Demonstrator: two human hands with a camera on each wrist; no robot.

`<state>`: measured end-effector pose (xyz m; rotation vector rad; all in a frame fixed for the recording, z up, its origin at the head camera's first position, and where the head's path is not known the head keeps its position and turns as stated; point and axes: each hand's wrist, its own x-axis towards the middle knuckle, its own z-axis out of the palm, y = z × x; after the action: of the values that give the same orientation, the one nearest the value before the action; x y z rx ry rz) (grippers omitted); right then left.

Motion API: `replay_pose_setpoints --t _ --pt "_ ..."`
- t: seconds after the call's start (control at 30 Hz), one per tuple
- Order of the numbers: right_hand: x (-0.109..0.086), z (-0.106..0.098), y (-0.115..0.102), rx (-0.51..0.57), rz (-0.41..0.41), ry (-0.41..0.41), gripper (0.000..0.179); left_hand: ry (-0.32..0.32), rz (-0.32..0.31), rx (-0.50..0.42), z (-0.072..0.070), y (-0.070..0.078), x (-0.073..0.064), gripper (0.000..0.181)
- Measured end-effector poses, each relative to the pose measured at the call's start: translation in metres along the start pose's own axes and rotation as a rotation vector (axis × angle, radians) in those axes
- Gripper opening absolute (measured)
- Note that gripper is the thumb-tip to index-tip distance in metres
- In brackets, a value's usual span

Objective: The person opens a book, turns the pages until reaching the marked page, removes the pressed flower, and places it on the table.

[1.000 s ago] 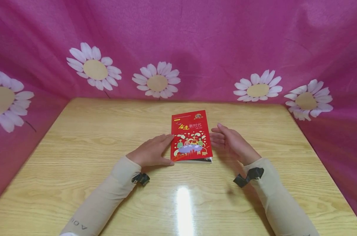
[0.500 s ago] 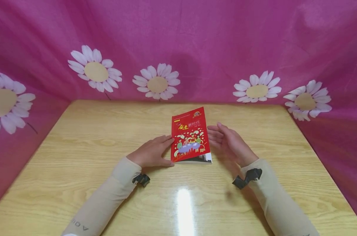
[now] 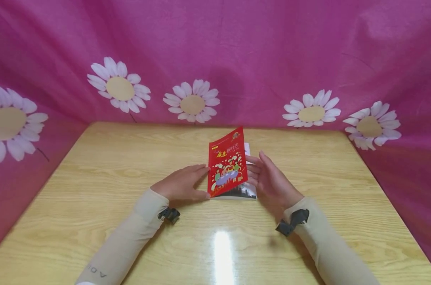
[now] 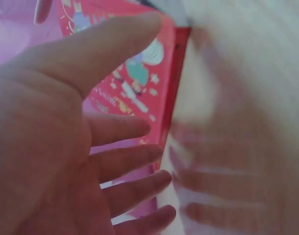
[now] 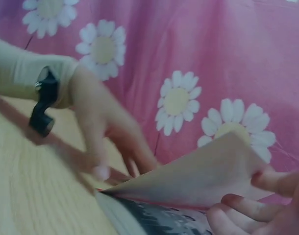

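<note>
A thin red paperback book (image 3: 227,162) with yellow and white lettering and cartoon figures lies mid-table. Its front cover stands partly raised on the right side, baring a grey and white page (image 3: 240,191). My right hand (image 3: 272,182) is at the raised edge, its extended fingers (image 5: 252,209) against the cover's pale inner side (image 5: 198,171) in the right wrist view. Along the spine, my left hand (image 3: 181,184) spreads its fingers, tips right at the book's left edge. Its thumb (image 4: 115,41) lies by the lower left corner, overlapping the cover in the left wrist view.
The book lies on a light wood-grain table (image 3: 130,154). Behind and at the sides hangs a magenta cloth (image 3: 251,51) with large white daisies. Both wrists wear black camera straps (image 3: 169,215) over beige sleeves. A bright light reflection (image 3: 223,257) shows near the front.
The front cover has swung up and leftward from nearly flat, baring more of the page beneath. My right hand has moved left with it; the left hand stays at the spine.
</note>
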<state>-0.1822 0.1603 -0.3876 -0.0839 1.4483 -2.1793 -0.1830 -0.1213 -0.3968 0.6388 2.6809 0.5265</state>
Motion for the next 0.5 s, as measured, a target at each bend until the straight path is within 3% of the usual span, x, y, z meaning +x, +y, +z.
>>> replay_pose_setpoints --t 0.27,0.5 --pt "0.002 0.019 0.007 -0.317 -0.085 -0.079 0.065 0.043 0.005 0.013 -0.019 -0.018 -0.007 0.075" --pt "0.008 0.040 0.010 -0.444 -0.169 -0.170 0.059 0.081 -0.018 0.011 -0.032 -0.036 -0.021 0.071"
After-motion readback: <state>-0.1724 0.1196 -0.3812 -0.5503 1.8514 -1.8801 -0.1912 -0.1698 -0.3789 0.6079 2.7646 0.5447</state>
